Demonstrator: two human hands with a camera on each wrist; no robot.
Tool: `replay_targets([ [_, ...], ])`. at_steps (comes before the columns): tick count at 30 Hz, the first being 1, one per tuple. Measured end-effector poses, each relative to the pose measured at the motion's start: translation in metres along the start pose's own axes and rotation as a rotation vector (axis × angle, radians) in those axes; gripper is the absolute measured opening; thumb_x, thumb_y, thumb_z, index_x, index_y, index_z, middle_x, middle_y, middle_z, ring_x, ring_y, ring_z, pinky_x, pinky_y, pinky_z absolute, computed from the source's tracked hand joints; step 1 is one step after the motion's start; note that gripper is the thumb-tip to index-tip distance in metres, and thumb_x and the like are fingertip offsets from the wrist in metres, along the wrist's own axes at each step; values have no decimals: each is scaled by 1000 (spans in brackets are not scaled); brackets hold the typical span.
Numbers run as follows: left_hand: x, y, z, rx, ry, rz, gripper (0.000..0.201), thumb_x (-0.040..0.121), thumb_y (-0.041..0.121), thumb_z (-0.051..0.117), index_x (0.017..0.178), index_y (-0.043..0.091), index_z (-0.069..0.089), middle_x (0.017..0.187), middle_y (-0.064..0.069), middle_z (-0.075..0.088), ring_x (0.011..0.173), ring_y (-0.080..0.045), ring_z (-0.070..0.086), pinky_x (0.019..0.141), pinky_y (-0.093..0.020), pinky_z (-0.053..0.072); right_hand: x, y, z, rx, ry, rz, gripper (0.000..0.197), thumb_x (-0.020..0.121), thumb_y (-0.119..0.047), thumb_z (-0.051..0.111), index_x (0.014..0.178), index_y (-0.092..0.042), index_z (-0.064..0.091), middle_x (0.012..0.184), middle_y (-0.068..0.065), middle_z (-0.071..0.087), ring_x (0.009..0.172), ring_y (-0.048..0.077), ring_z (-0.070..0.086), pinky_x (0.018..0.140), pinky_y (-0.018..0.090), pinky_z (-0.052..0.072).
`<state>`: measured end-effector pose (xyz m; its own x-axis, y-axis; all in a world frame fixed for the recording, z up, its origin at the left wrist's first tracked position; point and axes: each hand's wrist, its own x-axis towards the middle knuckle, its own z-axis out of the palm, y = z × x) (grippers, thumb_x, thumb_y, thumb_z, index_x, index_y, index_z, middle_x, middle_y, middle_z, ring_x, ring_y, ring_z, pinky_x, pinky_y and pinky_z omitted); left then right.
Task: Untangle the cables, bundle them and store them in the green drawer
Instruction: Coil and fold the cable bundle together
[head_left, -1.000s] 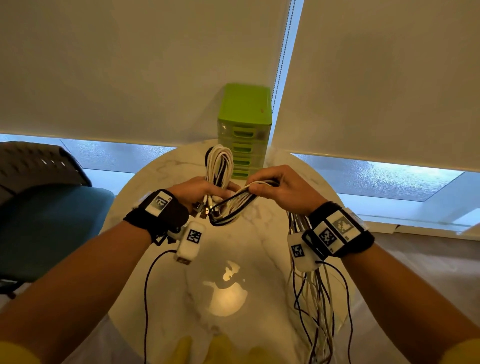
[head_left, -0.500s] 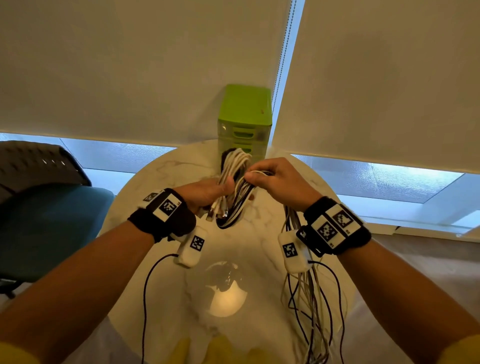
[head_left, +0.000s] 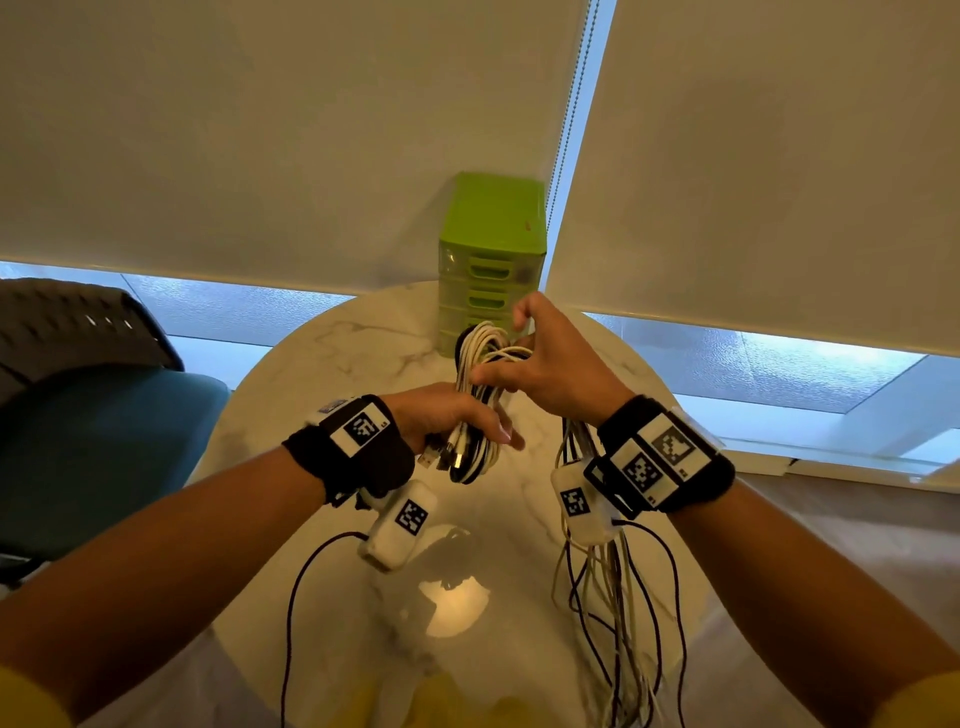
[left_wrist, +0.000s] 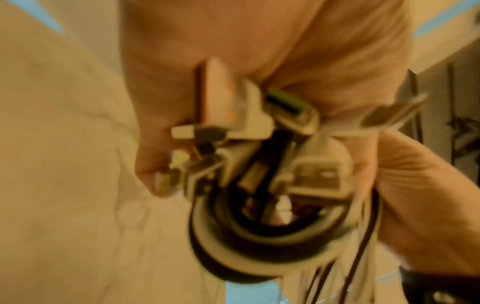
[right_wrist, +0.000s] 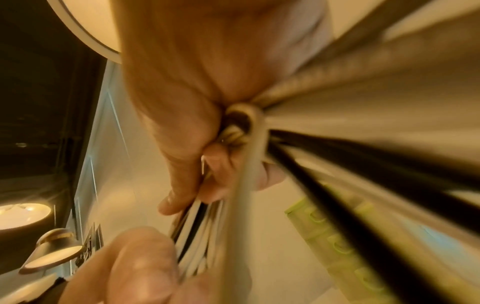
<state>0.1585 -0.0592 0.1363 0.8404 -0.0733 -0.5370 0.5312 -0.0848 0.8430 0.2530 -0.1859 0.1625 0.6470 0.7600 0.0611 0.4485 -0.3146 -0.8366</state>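
Note:
A coiled bundle of white and black cables (head_left: 475, 395) is held upright above the round marble table (head_left: 322, 364). My left hand (head_left: 457, 421) grips its lower part, where plugs (left_wrist: 306, 172) stick out below the fingers. My right hand (head_left: 540, 358) grips the strands at the top of the coil (right_wrist: 241, 131), thumb and fingers curled around them. Loose cable tails (head_left: 608, 597) hang from my right hand over the table's right edge. The green drawer unit (head_left: 491, 260) stands just behind the bundle, its drawers closed.
A teal chair (head_left: 98, 441) stands to the left of the table. Roller blinds (head_left: 260, 130) with a bead chain hang behind the drawer unit. A thin black lead (head_left: 296, 597) runs from my left wrist device across the table.
Both hands have carried the bundle farther from me, toward the drawer unit. My right hand has risen to the top of the coil and the bundle has turned more upright.

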Motion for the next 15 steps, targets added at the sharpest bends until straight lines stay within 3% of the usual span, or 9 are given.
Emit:
replay_targets([
  [2,-2,-2,1,-56,-21,-13,5,83,14,66,80,11,63,82,-6,70,64,-18,61,52,-25,47,-2,5,-9,-3,-80,-1,57,64,-35,86,96,-26,39,83,3,63,67,14,55,59,29,44],
  [4,-3,-4,-2,-53,-35,-31,19,76,28,73,77,11,65,76,-8,62,59,-20,56,45,-23,44,-6,9,-21,-8,-187,66,51,70,-33,82,105,-22,48,84,-6,62,65,6,54,59,21,42],
  [5,-3,-4,-4,-56,-32,-26,22,73,31,74,74,10,65,74,-8,59,56,-19,54,45,-22,43,-8,11,-26,-19,-233,90,40,75,-32,79,104,-21,54,79,-10,63,61,3,53,57,19,43],
  [7,-2,1,-5,-59,-8,16,22,72,31,72,70,11,64,71,-7,58,57,-19,53,54,-25,46,-11,12,-32,-62,-250,76,10,82,-32,72,85,-28,63,61,-13,61,51,-1,49,54,14,42],
  [9,-1,9,-5,-21,18,52,17,71,27,71,66,12,63,69,-7,58,62,-20,53,66,-33,46,-10,11,-36,-40,-177,82,17,77,-41,73,73,-26,66,55,-7,56,50,5,47,54,19,41],
  [11,-3,18,-7,59,24,71,15,69,23,70,63,13,63,68,-6,59,61,-20,54,70,-36,45,-6,11,-41,15,-150,100,29,68,-45,76,71,-18,66,58,4,54,55,14,47,59,29,41],
  [13,-5,23,-12,123,29,75,13,71,19,70,62,13,63,64,-5,59,55,-19,55,65,-32,47,-3,12,-48,-23,-207,130,22,70,-39,79,68,-21,66,56,3,53,53,15,47,58,30,41],
  [15,-6,26,-15,164,74,76,13,77,12,68,66,11,62,62,-4,60,52,-18,56,57,-27,47,-4,13,-53,-92,-238,155,25,68,-47,78,62,-25,68,54,1,51,52,15,46,57,30,39],
])
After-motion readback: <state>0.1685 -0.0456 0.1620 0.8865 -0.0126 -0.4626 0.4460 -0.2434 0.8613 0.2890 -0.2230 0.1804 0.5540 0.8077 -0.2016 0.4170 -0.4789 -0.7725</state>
